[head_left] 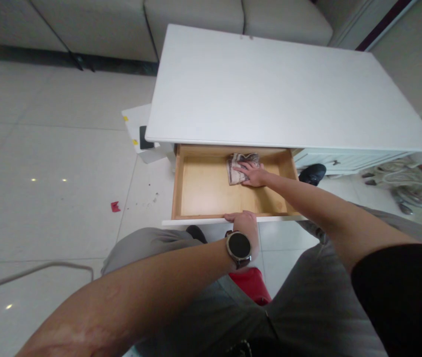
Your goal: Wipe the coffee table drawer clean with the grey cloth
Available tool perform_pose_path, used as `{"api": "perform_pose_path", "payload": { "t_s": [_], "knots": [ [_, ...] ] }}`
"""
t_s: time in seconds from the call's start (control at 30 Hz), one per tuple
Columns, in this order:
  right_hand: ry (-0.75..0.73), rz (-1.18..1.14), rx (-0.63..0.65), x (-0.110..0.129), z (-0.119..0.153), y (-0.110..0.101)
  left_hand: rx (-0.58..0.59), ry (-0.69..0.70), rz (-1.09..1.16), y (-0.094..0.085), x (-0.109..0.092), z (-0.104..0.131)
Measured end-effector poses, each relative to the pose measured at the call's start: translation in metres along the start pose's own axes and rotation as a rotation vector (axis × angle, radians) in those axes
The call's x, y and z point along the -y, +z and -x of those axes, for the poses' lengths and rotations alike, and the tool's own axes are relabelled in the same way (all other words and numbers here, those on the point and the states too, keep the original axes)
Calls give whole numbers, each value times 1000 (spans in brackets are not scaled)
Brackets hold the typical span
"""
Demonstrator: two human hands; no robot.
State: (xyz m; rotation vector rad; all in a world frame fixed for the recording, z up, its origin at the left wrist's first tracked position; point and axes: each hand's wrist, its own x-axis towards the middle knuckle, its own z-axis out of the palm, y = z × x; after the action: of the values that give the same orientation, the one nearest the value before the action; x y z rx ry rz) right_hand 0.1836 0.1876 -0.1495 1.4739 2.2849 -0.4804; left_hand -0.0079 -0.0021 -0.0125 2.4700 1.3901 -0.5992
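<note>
A wooden drawer [211, 191] is pulled out from under the white tabletop [285, 94]. Inside it, my right hand [253, 174] lies with spread fingers on a patterned cloth [235, 177], pressing it against the drawer's bottom near the back. My left hand [244, 222], below a wristwatch [239, 246], is closed over the top edge of the drawer's white front. Its thumb points left along the edge, and the other fingers are mostly hidden.
Behind the table stands a grey sofa [196, 25]. A white box [140, 134] is on the floor to its left, near a red scrap [115, 206]. Coiled hoses [411, 183] lie at the right. A grey hose [47, 267] crosses the floor at the lower left.
</note>
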Motion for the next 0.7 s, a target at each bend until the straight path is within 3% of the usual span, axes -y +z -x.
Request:
{"api": "perform_pose_path", "payload": {
  "t_s": [0.13, 0.23, 0.47, 0.7],
  "knots": [
    [202, 35, 40, -55, 33, 16, -31, -43, 47, 5, -2, -4],
    [277, 53, 46, -72, 44, 22, -9, -44, 84, 3, -1, -4],
    [257, 28, 36, -59, 53, 25, 42, -56, 97, -2, 2, -3],
    [194, -3, 115, -35, 103, 55, 9, -76, 136, 0, 1, -3]
  ]
}}
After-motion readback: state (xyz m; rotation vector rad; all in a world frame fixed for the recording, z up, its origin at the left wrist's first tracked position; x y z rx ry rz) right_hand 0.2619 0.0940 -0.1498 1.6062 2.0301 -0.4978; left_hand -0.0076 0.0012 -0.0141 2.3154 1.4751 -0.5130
